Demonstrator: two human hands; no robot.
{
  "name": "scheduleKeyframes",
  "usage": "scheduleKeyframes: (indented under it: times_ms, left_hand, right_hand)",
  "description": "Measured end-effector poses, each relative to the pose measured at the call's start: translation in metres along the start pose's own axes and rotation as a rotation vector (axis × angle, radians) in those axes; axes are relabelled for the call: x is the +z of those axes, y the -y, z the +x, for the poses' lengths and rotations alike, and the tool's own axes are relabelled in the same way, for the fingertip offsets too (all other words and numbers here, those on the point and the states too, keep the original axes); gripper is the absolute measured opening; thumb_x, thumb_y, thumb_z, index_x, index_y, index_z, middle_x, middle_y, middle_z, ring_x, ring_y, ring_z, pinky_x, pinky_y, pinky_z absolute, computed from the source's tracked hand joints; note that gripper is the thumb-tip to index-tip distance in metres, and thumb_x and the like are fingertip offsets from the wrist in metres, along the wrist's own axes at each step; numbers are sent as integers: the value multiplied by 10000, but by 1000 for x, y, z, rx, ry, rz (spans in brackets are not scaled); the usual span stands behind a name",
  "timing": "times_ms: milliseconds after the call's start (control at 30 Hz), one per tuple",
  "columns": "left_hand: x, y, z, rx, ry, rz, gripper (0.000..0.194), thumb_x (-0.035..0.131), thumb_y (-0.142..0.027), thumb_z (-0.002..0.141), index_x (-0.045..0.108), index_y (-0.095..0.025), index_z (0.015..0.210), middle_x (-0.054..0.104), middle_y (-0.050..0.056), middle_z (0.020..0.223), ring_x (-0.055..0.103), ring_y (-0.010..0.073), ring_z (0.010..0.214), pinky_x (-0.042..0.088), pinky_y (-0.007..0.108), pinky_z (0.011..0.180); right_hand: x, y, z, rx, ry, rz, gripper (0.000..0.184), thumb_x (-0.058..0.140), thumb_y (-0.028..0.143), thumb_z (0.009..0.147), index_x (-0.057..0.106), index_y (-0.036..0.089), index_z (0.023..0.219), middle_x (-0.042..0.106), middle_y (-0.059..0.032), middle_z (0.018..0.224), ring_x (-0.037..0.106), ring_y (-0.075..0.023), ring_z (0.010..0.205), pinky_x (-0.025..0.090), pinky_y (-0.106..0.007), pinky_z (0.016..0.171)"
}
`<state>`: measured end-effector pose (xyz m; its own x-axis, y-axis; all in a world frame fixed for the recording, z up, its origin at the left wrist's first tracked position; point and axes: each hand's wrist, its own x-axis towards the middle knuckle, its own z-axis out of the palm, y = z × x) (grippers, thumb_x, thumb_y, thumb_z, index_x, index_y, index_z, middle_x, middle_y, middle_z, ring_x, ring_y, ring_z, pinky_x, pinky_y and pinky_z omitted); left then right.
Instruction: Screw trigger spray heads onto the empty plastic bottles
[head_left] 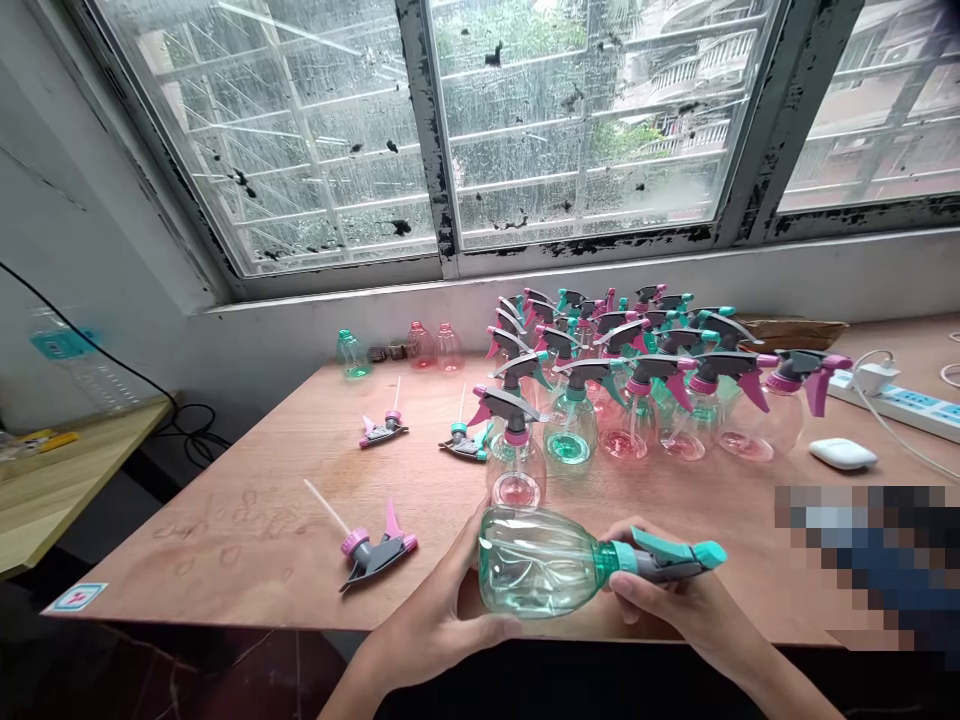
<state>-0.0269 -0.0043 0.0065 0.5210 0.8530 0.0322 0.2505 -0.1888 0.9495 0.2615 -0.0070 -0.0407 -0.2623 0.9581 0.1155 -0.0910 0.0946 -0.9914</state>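
Observation:
A clear green spray bottle (538,562) lies sideways between my two hands over the table's front edge, its trigger head pointing right. My left hand (442,610) wraps around the bottle's base. At the neck, the fingers of my right hand (667,600) close on the green collar of the spray head (667,556). Just behind stands a pink spray bottle (516,470) with its head fitted. To the left lie loose spray heads: a pink and grey one (375,552) nearby, another pink one (384,430) farther back, and a green one (465,440).
Many assembled pink and green spray bottles (574,430) crowd the table's back right. Headless bottles, one green (354,355) and two pink (421,346), stand by the wall. A white case (842,454) and a power strip (915,405) lie at right. A blurred patch (870,565) covers the right edge.

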Motion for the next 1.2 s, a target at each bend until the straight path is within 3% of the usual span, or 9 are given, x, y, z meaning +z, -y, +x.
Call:
scheduleKeyframes:
  times_ms: [233, 300, 467, 600, 733, 900, 1067, 1200]
  left_hand:
    - [0, 3, -1, -7, 21, -79, 947, 614, -219, 961, -90, -334, 1583, 210, 96, 1684, 362, 314, 1479, 314, 434, 1218]
    - [0, 2, 0, -22, 39, -97, 975, 632, -198, 946, -93, -329, 1585, 206, 90, 1686, 329, 315, 1495, 309, 431, 1222]
    - [-1, -1, 1, -26, 88, -136, 1058, 751, -248, 869, -9, -308, 1602, 78, 65, 1709, 123, 346, 1554, 262, 440, 1251]
    - [-3, 0, 1, -12, 104, -112, 1042, 759, -268, 866, 26, -295, 1606, 82, 70, 1708, 84, 344, 1559, 213, 454, 1268]
    - [-2, 3, 0, -14, 88, -108, 1035, 697, -181, 902, -57, -333, 1593, 89, 59, 1707, 134, 312, 1558, 262, 437, 1252]
    - [-2, 5, -1, -18, 85, -93, 1036, 680, -169, 911, -86, -329, 1591, 115, 62, 1704, 170, 294, 1553, 267, 415, 1249]
    - [-4, 6, 0, -14, 87, -68, 992, 735, -291, 888, 54, -276, 1608, 121, 74, 1703, 114, 317, 1562, 165, 468, 1279]
    - [-4, 7, 0, -30, 85, -82, 987, 750, -287, 875, 86, -293, 1606, 141, 67, 1700, 143, 321, 1557, 189, 472, 1275]
  right_hand:
    - [-4, -2, 0, -12, 47, 52, 279, 752, 475, 923, 655, 274, 1090, 598, 44, 627, 529, -206, 587, 453, -287, 598]
    - [-5, 1, 1, -29, 53, 56, 271, 751, 478, 930, 675, 257, 1067, 597, 35, 647, 529, -206, 598, 450, -289, 601]
    - [-5, 4, 1, -33, 69, 68, 329, 744, 501, 938, 667, 224, 779, 596, 21, 672, 521, -193, 616, 450, -277, 605]
    - [-4, 3, 1, -22, 45, 72, 292, 759, 510, 916, 667, 234, 903, 583, 33, 651, 517, -191, 597, 443, -271, 590]
    - [-2, 0, 1, -7, 12, 43, 339, 746, 563, 888, 636, 250, 954, 564, 40, 622, 510, -203, 562, 432, -284, 566]
    - [-5, -3, 2, -50, 55, 32, 291, 716, 506, 946, 636, 253, 1065, 571, 35, 643, 513, -208, 591, 429, -295, 608]
    - [-6, -6, 2, -47, 67, 41, 271, 722, 467, 953, 628, 250, 1084, 582, 35, 644, 511, -197, 581, 421, -281, 584]
    - [-6, -7, 2, -28, 52, 52, 281, 722, 463, 951, 619, 254, 1107, 586, 37, 635, 512, -200, 585, 421, -278, 582]
